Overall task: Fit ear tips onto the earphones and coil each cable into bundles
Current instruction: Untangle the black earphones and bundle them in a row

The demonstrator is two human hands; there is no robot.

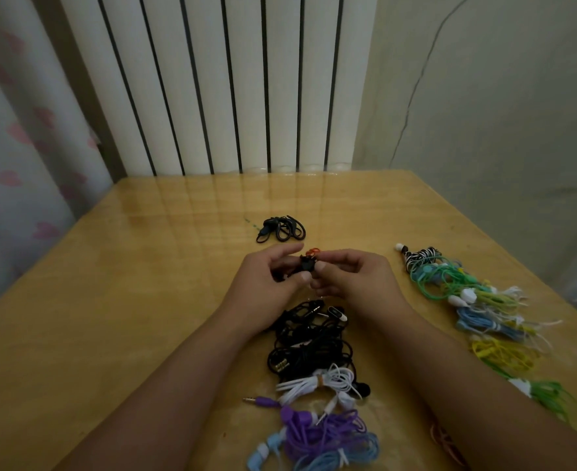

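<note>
Head view of a wooden table [110,300]. Above its middle, the left hand [266,280] and right hand [351,277] meet on one black earphone [306,265], both with fingers curled and thumb tips pressed to it; the left index finger is stretched out past it. A small orange piece [312,251] shows at the top of the earphone, between the fingertips; what it is cannot be told. Beyond the hands, farther up the table, lies a coiled black bundle [282,228]. Below the hands, between the forearms, lies a tangle of black cables [309,345], then a tied white bundle [317,384], then purple [317,433] and pale blue cables [341,457]. To the right of the hands runs a row of green, blue and yellow bundles [477,307], headed by a black-and-white striped one [419,256].
</note>
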